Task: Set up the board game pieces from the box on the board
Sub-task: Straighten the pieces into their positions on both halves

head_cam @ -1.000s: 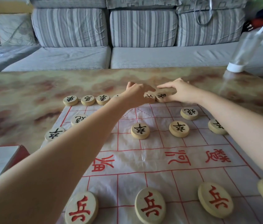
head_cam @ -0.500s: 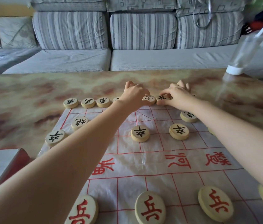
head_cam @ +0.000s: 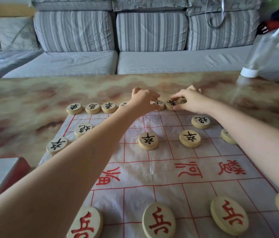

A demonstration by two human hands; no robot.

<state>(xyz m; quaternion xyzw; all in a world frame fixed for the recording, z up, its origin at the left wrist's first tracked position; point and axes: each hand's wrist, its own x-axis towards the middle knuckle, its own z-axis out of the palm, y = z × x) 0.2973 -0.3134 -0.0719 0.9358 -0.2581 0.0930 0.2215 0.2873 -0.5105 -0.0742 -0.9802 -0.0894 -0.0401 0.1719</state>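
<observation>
A thin white board sheet [head_cam: 161, 165] with red grid lines lies on the marbled table. Round wooden pieces with black characters stand along its far rows, among them a far-left piece [head_cam: 74, 108] and two pawns [head_cam: 148, 140] [head_cam: 190, 138]. Red-lettered pieces [head_cam: 159, 220] line the near row. Both my hands reach to the far back row. My left hand [head_cam: 143, 101] curls over a black piece [head_cam: 157, 104] there. My right hand [head_cam: 189, 99] pinches the neighbouring black piece [head_cam: 171, 104] with its fingertips.
The game box [head_cam: 1, 176], red-sided with a pale inside, sits at the near left beside the board. A clear bottle [head_cam: 259, 54] stands upside down on its white cap at the table's far right. A striped grey sofa [head_cam: 111, 40] runs behind the table.
My right hand has shifted slightly left along the back row and set its fingertips on a black piece. My left hand stays curled at the same spot.
</observation>
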